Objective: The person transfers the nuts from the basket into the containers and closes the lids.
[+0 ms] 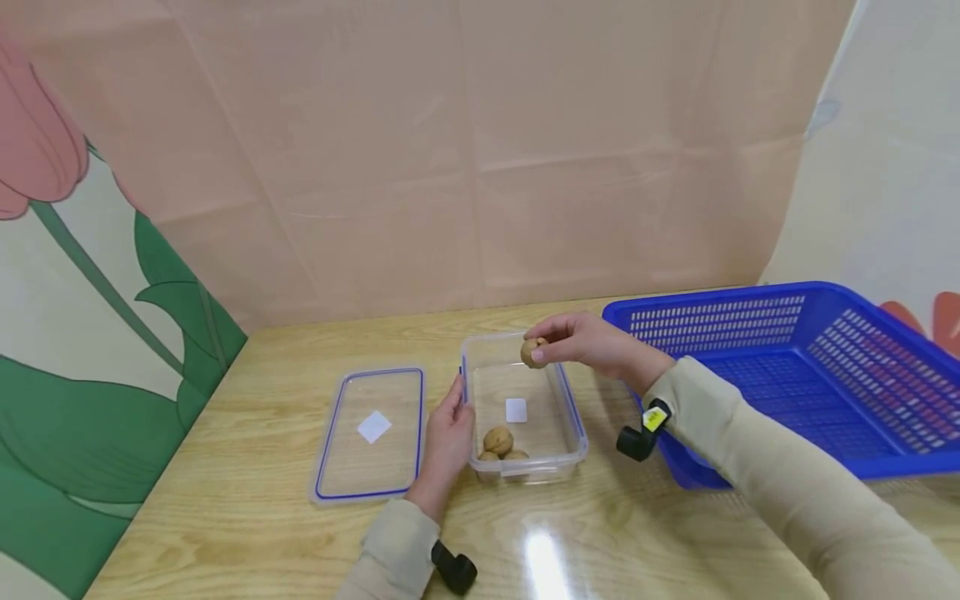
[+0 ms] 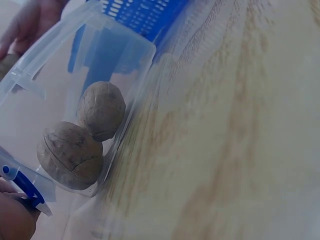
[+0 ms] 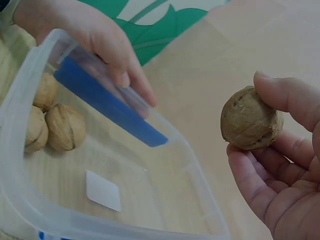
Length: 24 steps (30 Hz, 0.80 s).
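Observation:
Between thumb and fingertips my right hand (image 1: 581,343) pinches a walnut (image 3: 251,119) above the far right rim of a clear plastic container (image 1: 573,457). My left hand (image 1: 447,432) rests against the container's left wall, its fingers fairly straight along the outside and the thumb near the rim. Three walnuts (image 1: 498,440) lie together inside at the near left corner; the left wrist view shows two walnuts (image 2: 70,156) through the wall. A blue latch flap (image 2: 25,186) hangs beside the left fingers. On the container's floor is a white square label (image 1: 516,410).
The container's blue-edged lid (image 1: 369,468) lies flat on the wooden table (image 1: 247,467), left of the container, with a white label (image 1: 374,427) on it. A large blue basket (image 1: 750,367) stands to the right, under my right forearm. Behind the table hangs a pinkish sheet (image 1: 465,167).

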Available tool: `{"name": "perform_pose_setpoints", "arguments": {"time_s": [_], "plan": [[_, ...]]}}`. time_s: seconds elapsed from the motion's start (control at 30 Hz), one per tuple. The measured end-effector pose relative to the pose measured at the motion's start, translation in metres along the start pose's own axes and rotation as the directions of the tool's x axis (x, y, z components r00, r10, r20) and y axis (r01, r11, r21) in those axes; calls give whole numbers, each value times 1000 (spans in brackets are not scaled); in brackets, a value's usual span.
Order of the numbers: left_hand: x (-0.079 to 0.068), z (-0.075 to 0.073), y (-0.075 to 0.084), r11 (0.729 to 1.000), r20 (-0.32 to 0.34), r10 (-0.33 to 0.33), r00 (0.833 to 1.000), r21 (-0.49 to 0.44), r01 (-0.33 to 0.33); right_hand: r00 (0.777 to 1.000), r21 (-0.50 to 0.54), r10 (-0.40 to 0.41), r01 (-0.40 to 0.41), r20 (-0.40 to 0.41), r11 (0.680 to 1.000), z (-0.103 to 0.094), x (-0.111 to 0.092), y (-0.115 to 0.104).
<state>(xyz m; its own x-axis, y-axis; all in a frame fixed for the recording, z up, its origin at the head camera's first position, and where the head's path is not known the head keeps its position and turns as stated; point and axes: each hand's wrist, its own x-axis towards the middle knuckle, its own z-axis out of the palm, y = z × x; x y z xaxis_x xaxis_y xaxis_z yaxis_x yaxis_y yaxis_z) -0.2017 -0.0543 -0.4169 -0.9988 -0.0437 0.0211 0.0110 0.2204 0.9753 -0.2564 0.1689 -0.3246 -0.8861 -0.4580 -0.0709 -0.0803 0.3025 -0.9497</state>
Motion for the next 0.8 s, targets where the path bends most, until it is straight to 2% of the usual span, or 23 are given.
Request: {"name": "perform_pose_setpoints", "arguments": {"time_s": [0.27, 0.43, 0.6, 0.8], "plan": [[1, 1, -3, 1000, -10, 7, 1000, 12, -7, 1000, -29, 16, -16, 12, 999, 6, 2, 2], [2, 1, -2, 1000, -4, -6, 1000, 2, 6, 1000, -40, 18, -18, -7, 999, 2, 0, -1], [2, 0, -1, 1000, -3, 9, 1000, 5, -9, 999, -28, 35, -35, -26, 999, -2, -3, -1], [2, 1, -3, 1000, -8, 11, 1000, 7, -11, 999, -19, 4, -5, -36, 1000, -8, -7, -3]]}}
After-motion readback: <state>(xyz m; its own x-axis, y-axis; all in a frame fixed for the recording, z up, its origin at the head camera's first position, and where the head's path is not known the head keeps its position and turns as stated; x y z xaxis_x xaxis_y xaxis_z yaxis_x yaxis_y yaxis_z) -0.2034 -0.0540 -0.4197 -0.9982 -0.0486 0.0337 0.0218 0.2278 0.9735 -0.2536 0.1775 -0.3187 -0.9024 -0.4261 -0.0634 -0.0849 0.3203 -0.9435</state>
